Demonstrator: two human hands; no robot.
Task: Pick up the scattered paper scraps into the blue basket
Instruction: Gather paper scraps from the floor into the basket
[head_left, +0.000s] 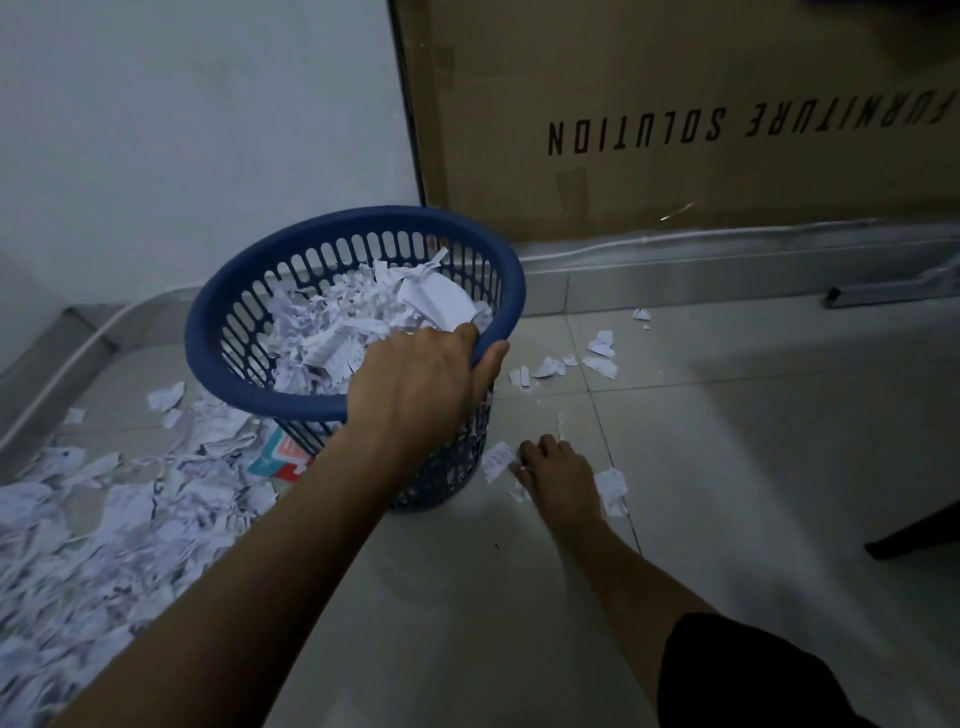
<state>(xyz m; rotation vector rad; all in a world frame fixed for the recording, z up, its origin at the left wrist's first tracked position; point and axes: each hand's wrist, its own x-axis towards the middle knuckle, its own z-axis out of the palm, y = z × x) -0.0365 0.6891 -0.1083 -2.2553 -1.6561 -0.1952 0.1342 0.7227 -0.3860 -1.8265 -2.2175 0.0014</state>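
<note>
The blue basket (249, 296) stands tilted toward me on the tiled floor, holding a heap of white paper scraps (363, 317). My left hand (421, 384) grips its near right rim, thumb outside and fingers over the edge. My right hand (558, 473) is down on the floor just right of the basket's base, fingers curled around small scraps (498, 460); another scrap (610, 488) lies beside the wrist. A thick pile of scraps (98, 519) covers the floor at the left. More loose scraps (600, 356) lie behind, to the right.
A large cardboard box (675, 104) leans against the wall at the back right. A white wall (182, 130) and its skirting close off the left and rear. A red and teal packet (283, 457) lies under the basket. A dark furniture leg (914, 530) is at right.
</note>
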